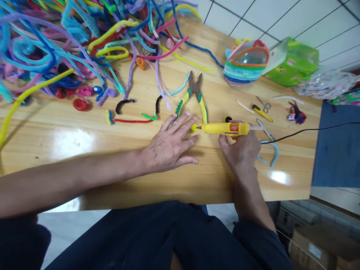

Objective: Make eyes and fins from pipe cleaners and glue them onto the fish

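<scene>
My right hand [240,148] grips a yellow glue gun [225,128] lying level above the wooden table [84,138], its metal tip pointing left. The tip touches a small yellow ball [193,127]. My left hand [170,144] rests flat on the table with fingers spread, its fingertips right beside that yellow ball. Pliers with yellow and green handles [194,95] lie just beyond both hands, jaws pointing away. A small black piece [227,119] sits behind the glue gun.
A big tangle of coloured pipe cleaners [70,41] covers the far left. A striped woven basket [246,62], a green box [295,63], small scissors [263,107] and a curved blue pipe cleaner [272,152] lie to the right. The gun's black cord [309,131] runs off right.
</scene>
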Tool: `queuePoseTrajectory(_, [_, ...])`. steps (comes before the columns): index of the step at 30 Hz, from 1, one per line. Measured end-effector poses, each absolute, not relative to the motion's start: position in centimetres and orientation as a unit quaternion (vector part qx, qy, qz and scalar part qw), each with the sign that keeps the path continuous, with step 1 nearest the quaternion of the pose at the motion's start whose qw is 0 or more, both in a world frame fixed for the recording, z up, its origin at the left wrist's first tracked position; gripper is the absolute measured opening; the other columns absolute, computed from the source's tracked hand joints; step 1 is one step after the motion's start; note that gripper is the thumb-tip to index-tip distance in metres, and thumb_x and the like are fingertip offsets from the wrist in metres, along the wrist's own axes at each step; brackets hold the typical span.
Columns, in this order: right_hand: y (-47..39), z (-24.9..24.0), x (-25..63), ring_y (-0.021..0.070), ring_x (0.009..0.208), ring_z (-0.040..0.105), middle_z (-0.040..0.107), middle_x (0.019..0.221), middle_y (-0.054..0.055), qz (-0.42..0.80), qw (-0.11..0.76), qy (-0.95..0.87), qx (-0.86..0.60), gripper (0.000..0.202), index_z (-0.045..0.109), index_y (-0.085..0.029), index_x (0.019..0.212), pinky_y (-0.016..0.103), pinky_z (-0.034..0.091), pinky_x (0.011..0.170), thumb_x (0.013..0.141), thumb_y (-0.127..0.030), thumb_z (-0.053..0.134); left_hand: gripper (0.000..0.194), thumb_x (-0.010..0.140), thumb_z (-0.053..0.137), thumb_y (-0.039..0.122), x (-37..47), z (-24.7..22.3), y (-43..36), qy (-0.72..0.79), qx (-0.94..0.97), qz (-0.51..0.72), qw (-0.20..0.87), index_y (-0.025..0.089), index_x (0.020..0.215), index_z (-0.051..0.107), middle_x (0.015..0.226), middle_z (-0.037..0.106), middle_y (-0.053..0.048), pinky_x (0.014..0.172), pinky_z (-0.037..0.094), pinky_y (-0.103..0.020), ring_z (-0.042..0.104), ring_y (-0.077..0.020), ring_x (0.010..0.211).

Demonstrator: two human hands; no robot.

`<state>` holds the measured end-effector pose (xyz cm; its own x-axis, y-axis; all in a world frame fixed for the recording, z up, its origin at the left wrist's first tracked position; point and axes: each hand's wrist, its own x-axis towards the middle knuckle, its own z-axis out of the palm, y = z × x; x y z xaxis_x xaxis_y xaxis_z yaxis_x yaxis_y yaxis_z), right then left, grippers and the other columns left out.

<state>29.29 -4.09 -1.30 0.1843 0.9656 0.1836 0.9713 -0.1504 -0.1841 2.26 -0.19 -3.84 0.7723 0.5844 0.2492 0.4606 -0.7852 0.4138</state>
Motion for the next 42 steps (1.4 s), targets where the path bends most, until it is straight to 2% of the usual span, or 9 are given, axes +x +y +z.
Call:
queuePoseTrajectory(4, [-3.9,-0.9,29.1,0.0340,0.097,0.070,0.074,0.111,0.016,-0.008,0.120,-0.646,-0.754,0.040,0.071,-0.021,0.125,0.050,0.058,0.085,0.085,-0.028,0.065,0.074,0.095,0.072,0.073,2.6,-4.6,0.6,0.278,0.924,0.177,0.193,0.022,0.148,0.066,0.171,0.049,-0.021,0.132,0.025,-0.074,0.036,-0.0475,0.164])
queuePoseTrajectory(8, [-3.8,-0.8,29.1,0.0336,0.097,0.070,0.075,0.108,0.015,-0.022,0.119,-0.653,-0.747,0.039,0.072,-0.022,0.123,0.049,0.058,0.084,0.085,-0.027,0.064,0.078,0.097,0.066,0.077,2.3,-4.8,0.8,0.271,0.928,0.166,0.194,0.021,0.152,0.064,0.166,0.056,-0.020,0.133,0.024,-0.075,0.039,-0.0459,0.163])
queuePoseTrajectory(15, [-3.8,-1.0,29.1,0.0344,0.097,0.071,0.076,0.108,0.015,-0.027,0.111,-0.663,-0.740,0.037,0.074,-0.021,0.120,0.049,0.059,0.083,0.085,-0.027,0.064,0.083,0.093,0.071,0.077,2.4,-5.1,0.8,0.276,0.921,0.167,0.219,0.024,0.156,0.061,0.170,0.051,-0.018,0.132,0.020,-0.079,0.037,-0.0486,0.163])
queuePoseTrajectory(22, [-3.8,-1.0,29.3,0.0340,0.095,0.071,0.077,0.106,0.016,-0.047,0.114,-0.670,-0.732,0.035,0.074,-0.021,0.118,0.048,0.058,0.082,0.085,-0.025,0.064,0.081,0.095,0.068,0.077,2.1,-5.0,0.7,0.275,0.918,0.175,0.225,0.022,0.154,0.063,0.167,0.055,-0.018,0.134,0.021,-0.077,0.039,-0.0461,0.161])
queuePoseTrajectory(32, [-3.7,-0.3,28.9,0.0358,0.106,0.069,0.074,0.111,0.015,0.002,0.103,-0.682,-0.724,0.043,0.071,-0.024,0.126,0.051,0.059,0.086,0.083,-0.021,0.063,0.076,0.096,0.071,0.073,2.0,-5.1,0.6,0.282,0.917,0.175,0.222,0.023,0.153,0.063,0.167,0.055,-0.016,0.133,0.021,-0.077,0.042,-0.0452,0.160])
queuePoseTrajectory(42, [-3.7,0.2,28.6,0.0345,0.099,0.070,0.075,0.108,0.014,-0.023,0.071,-0.690,-0.720,0.040,0.073,-0.022,0.125,0.049,0.056,0.084,0.087,-0.023,0.061,0.073,0.098,0.068,0.072,2.0,-5.1,0.6,0.278,0.924,0.167,0.204,0.021,0.151,0.063,0.167,0.055,-0.017,0.132,0.023,-0.076,0.043,-0.0450,0.160])
